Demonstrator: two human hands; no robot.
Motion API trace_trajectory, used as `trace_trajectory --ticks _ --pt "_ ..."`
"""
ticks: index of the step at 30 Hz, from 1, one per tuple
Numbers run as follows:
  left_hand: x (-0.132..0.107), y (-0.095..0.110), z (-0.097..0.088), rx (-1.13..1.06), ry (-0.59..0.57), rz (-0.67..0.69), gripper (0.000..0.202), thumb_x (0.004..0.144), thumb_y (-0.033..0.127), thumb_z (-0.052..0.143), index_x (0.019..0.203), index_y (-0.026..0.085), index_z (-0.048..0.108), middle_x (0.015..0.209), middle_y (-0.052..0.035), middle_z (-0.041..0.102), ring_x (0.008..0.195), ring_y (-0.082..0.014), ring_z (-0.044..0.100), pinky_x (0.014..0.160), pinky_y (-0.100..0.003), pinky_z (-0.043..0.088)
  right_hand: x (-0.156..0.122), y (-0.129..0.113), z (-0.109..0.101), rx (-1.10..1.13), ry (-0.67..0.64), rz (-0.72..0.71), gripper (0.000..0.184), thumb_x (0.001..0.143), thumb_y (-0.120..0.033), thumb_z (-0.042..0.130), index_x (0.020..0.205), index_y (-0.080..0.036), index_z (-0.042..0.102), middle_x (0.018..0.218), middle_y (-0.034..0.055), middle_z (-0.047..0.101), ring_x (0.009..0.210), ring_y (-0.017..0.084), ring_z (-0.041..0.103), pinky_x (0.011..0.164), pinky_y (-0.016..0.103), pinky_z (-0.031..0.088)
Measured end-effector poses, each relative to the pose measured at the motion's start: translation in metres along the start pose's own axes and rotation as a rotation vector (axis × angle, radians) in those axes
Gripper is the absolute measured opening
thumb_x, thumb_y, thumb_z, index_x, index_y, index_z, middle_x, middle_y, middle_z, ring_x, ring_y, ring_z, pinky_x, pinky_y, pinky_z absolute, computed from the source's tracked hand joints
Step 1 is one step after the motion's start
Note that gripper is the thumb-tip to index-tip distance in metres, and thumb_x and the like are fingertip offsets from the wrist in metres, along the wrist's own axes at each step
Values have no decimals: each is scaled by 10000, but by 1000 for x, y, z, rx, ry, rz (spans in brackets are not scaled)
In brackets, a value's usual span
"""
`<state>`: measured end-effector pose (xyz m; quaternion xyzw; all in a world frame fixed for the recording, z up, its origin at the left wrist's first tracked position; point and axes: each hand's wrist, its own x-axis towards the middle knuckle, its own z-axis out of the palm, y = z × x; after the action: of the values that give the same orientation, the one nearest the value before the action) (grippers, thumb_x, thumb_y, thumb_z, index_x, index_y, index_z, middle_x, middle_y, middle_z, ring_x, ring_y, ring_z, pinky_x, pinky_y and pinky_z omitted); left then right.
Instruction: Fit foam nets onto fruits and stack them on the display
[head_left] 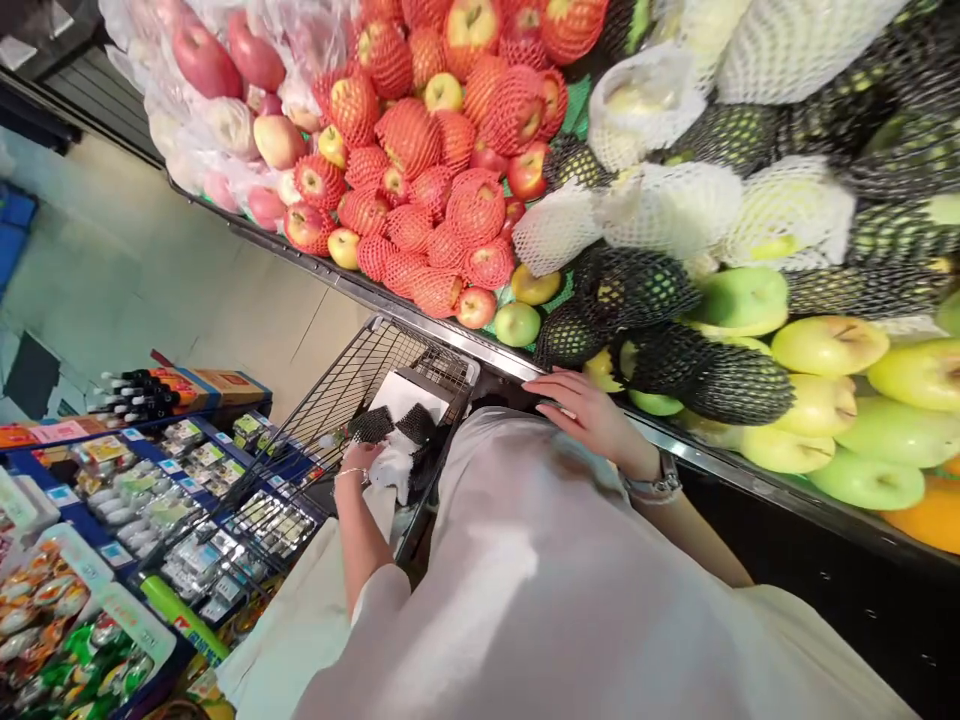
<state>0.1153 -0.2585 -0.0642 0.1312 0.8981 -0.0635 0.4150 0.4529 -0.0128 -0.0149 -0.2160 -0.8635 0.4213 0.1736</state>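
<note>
My left hand (358,460), with a bracelet at the wrist, is over the shopping cart (341,375). Its fingers are curled at a black foam net (371,426); whether fruit is inside the net I cannot tell. A second black foam net (417,424) lies beside it, over a white box (409,395). Below them in the cart is a crumpled white thing (391,468). My right hand (581,408), a watch on its wrist, lies with fingers stretched at the metal edge (502,358) of the fruit display, close to black-netted fruit (566,335). It holds nothing visible.
Red-netted apples (442,180), bagged pink apples (206,60), white-netted fruit (667,205) and green apples (825,400) fill the slanted display. On the left stands a shelf of packaged goods (165,480). Tiled floor (210,270) lies beyond the cart.
</note>
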Motion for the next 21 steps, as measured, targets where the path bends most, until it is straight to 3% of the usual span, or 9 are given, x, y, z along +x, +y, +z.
trace_trajectory --ticks 2,4,6,8,11,15,18,21 --pt "-15 25 -22 -74 -60 176 365 745 497 680 884 159 684 797 -46 695 810 -224 639 712 -306 495 -3 -5 1 79 -3 32 286 973 -285 476 1228 -225 591 1181 64 651 1115 212 590 1011 439 476" --pt "-38 58 -39 -211 -70 472 368 691 499 702 906 201 688 820 -27 679 787 -200 616 740 -303 494 -5 -11 3 172 -22 55 295 971 -303 482 1239 -238 588 1204 61 642 1128 210 590 988 409 497" --pt "-64 96 -49 -374 -47 787 346 647 516 720 812 214 679 805 -36 656 781 -206 600 772 -331 495 -6 -16 4 265 -20 51 325 966 -321 495 1274 -244 562 1243 64 627 1131 209 596 984 399 502" --pt "-90 135 -50 -476 -30 987 325 651 526 716 742 220 658 783 -45 640 803 -224 602 803 -365 496 -7 -19 4 368 38 31 349 962 -344 504 1294 -245 544 1244 70 626 1085 202 619 941 381 526" --pt "-117 189 -37 -500 -40 1197 265 699 480 694 726 224 630 767 -40 621 821 -225 598 830 -375 487 -12 -20 -3 435 247 -14 351 959 -418 497 1249 -236 572 1154 79 647 986 191 639 864 359 548" --pt "-136 247 -5 -499 -86 1314 175 768 383 615 714 226 559 720 -13 573 716 -172 537 719 -303 462 -28 -18 -11 195 658 -78 412 874 -516 593 1191 -254 573 1128 99 614 1038 240 598 876 424 530" --pt "-150 270 22 -461 -242 1340 134 769 352 586 773 225 542 733 -8 569 676 -161 516 645 -283 442 -42 -17 -11 68 905 16 355 837 -476 660 1131 -298 573 1061 83 599 999 261 590 839 459 533" --pt "-160 277 40 -388 -345 1398 138 819 365 546 794 230 537 740 -9 547 676 -162 501 629 -280 428 -51 -14 -8 88 940 86 220 851 -402 658 1043 -308 608 997 63 597 960 253 581 837 445 521"
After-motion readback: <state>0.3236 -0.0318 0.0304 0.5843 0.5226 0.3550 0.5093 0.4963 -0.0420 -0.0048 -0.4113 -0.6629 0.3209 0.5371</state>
